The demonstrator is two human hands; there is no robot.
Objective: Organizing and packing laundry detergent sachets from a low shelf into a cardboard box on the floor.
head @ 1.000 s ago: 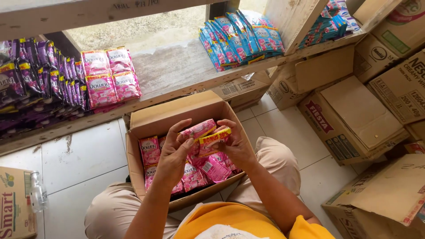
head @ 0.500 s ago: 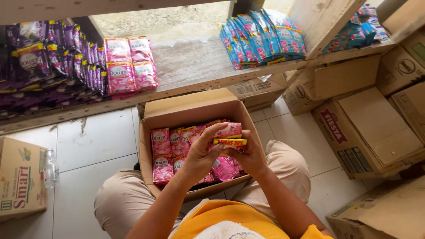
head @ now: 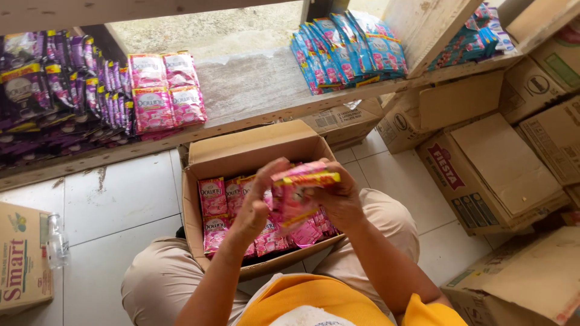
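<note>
1. White floor tiles (head: pixel 115 199) lie under a low wooden shelf (head: pixel 254 90), where we sit with an open cardboard box (head: pixel 254 148) between our knees.
2. Left hand (head: pixel 257 208): our fingers are curled, thumb and fingertips pinching the near side of a bundle of pink sachets (head: pixel 299 187) held above the box.
3. Right hand (head: pixel 341 199): we have it closed round the far side of the same bundle, fingers wrapped beneath it, thumb on top. A yellow-edged strip runs along the upper sachet.
4. Bundle position: we hold it clear of the box contents, over the box's middle, roughly level.
5. Box contents: more pink sachets (head: pixel 214 196) standing in rows, partly hidden by our hands. We cannot tell how deep the rows go.
6. Shelf, left: purple sachets (head: pixel 54 90) packed in overlapping rows; just beside them, a stack of pink sachets (head: pixel 163 90).
7. Shelf, right: blue sachets (head: pixel 347 51) fanned at the edge, well apart from the pink stack; between them, bare wood.
8. Right of us: several closed and flattened brown cartons (head: pixel 501 169) stacked on the floor.
9. Left of us: one printed carton (head: pixel 21 265), with a clear plastic bottle (head: pixel 57 241) touching its side.
</note>
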